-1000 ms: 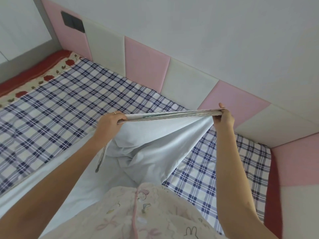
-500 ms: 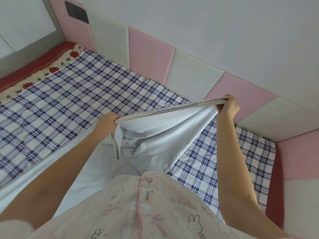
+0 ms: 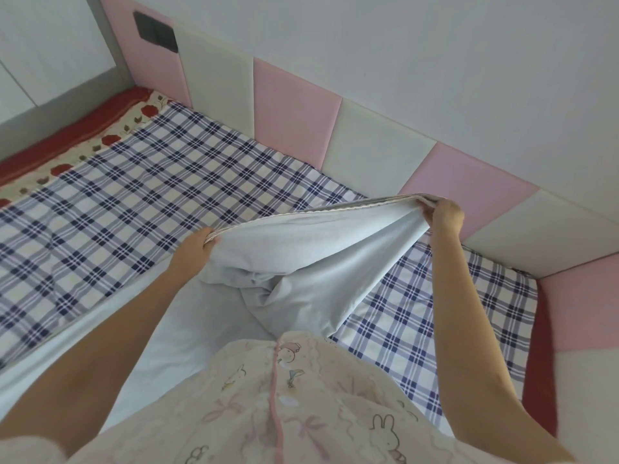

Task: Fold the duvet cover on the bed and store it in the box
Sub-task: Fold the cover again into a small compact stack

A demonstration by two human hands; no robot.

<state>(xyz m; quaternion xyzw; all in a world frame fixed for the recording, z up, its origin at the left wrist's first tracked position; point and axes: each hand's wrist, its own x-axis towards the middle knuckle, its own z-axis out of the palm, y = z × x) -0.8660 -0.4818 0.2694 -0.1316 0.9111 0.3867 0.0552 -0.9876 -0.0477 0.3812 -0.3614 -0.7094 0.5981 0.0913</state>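
Note:
The pale white duvet cover (image 3: 301, 262) hangs in front of me over the bed, its folded top edge stretched taut between my hands. My left hand (image 3: 196, 249) grips the left end of that edge low above the bed. My right hand (image 3: 442, 217) pinches the right end higher up, near the padded wall. The rest of the cover sags in folds down to the bed's near side. No box is in view.
The bed carries a blue-and-white checked sheet (image 3: 134, 195) with a red flowered border (image 3: 83, 142) at the far left. Pink and white wall pads (image 3: 298, 105) line the far side and right end. A dark switch plate (image 3: 155, 31) sits on a pad.
Both hands have carried the stretched edge forward and to the right; the left hand dropped lower toward the bed, so the edge now slopes up to the right hand.

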